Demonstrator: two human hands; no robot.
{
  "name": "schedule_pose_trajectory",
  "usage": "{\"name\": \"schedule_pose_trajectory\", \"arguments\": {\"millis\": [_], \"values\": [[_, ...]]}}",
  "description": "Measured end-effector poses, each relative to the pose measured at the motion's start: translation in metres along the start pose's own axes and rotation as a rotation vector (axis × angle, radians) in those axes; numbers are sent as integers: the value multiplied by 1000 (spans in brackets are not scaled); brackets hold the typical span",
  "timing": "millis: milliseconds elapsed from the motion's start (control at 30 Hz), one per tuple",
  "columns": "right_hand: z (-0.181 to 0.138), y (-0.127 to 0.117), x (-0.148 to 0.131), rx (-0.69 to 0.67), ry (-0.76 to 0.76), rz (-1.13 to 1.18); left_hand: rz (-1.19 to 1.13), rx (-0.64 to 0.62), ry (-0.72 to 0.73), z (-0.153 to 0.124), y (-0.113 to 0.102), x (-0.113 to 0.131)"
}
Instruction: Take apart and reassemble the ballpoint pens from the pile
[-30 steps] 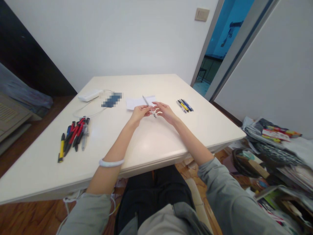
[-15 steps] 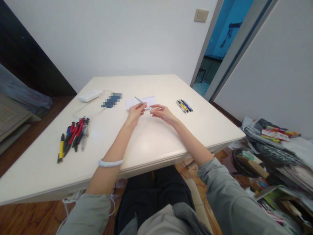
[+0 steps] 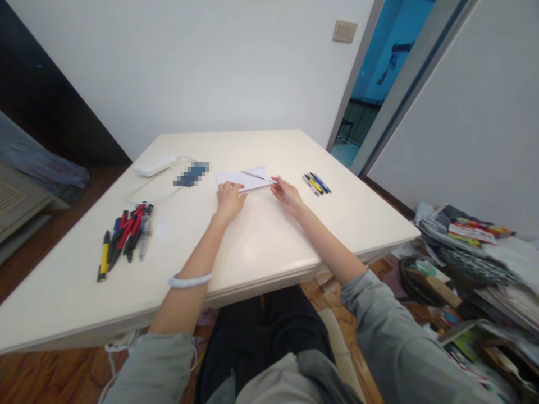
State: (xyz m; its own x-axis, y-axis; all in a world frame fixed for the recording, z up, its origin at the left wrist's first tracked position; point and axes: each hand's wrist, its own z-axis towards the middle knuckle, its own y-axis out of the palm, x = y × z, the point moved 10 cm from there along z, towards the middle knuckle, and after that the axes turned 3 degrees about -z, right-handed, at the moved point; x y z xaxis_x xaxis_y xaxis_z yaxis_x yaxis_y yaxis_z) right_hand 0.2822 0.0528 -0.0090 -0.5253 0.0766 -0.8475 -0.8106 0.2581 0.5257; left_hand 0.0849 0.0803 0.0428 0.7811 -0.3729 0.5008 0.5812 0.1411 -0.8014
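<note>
My right hand (image 3: 286,194) is closed round one end of a slim, light-coloured pen (image 3: 256,176), whose other end points left over the white paper (image 3: 231,178). At the paper's near left edge lies my left hand (image 3: 229,199), fingers apart and resting on the sheet with nothing in its grasp. To the right of my right hand, several pens (image 3: 316,183) lie side by side in a small row, among them yellow, blue and pale ones.
On the left of the table (image 3: 269,252) is a loose heap of pens (image 3: 128,231), red, black, yellow and clear. Behind it are a white box-shaped device (image 3: 154,166) with a cable and a blurred-out dark object (image 3: 191,174). A white wall (image 3: 236,67) stands behind the table.
My left hand has let go of the pen and come down onto the paper. My right hand has moved slightly right, carrying the pen with it.
</note>
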Motion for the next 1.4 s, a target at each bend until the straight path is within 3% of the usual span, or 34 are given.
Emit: {"name": "schedule_pose_trajectory", "arguments": {"millis": [133, 333, 433, 667, 867, 1000, 1167, 1400], "values": [[1, -4, -1, 39, -5, 28, 187, -135, 70, -6, 18, 3], [7, -2, -7, -16, -88, -43, 240, -362, 70, -9, 45, -2], [10, -1, -9, -48, -117, -68, 252, -376, 112, -10, 47, 3], [14, -17, -12, 51, -125, -66, 263, -364, 196, -7, 49, 7], [12, -18, -5, 49, -102, -7, 184, -469, 116, -10, 57, 3], [10, -17, -6, 56, -109, -87, 178, -533, 171, -18, 61, 14], [3, -25, -15, 180, -176, -43, 341, -665, 239, -30, 67, 24], [3, -28, -20, 222, -233, -29, 355, -691, 249, -34, 66, 28]]}}
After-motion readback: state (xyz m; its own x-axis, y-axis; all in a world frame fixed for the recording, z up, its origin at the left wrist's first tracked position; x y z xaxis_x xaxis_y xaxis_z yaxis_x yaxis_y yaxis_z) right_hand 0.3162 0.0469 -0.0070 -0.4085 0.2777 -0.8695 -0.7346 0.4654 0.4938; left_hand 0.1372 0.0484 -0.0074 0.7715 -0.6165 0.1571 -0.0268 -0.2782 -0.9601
